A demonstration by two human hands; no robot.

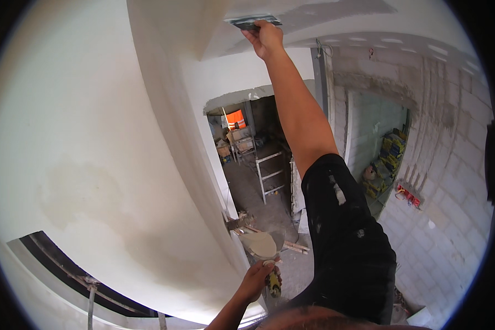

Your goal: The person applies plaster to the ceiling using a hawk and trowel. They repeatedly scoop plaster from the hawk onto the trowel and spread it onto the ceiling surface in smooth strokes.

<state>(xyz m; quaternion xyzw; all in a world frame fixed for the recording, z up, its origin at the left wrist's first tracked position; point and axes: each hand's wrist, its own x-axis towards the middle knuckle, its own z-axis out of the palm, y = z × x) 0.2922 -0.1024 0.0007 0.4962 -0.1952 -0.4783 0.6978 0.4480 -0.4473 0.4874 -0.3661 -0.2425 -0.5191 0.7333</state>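
A wide putty knife (252,22) is pressed flat against the ceiling (313,16) at the top of the view, gripped by the right hand (265,37), whose fingers are closed around its short handle just behind the blade. The right arm is stretched fully upward in a black sleeve (344,236) spattered with white.

Lower down, a trowel (261,246) loaded with a heap of pale grey filler is held out level by the left hand (257,279), which is clamped around its yellow-and-black handle (273,286), close beside the edge of the white plastered wall (93,137).

The knife blade is judged thin and springy, light in the hand, and best held near the root of the handle so that pressure is spread along the whole edge. The filler looks soft and wet; it is likely to slide or drip if the trowel is tipped, so the tool is best kept flat and held by the handle only. The loaded trowel is probably the heavier of the two.

Beyond, a doorway (247,148) opens onto a cluttered room, and a bare block wall (451,165) stands at the right.
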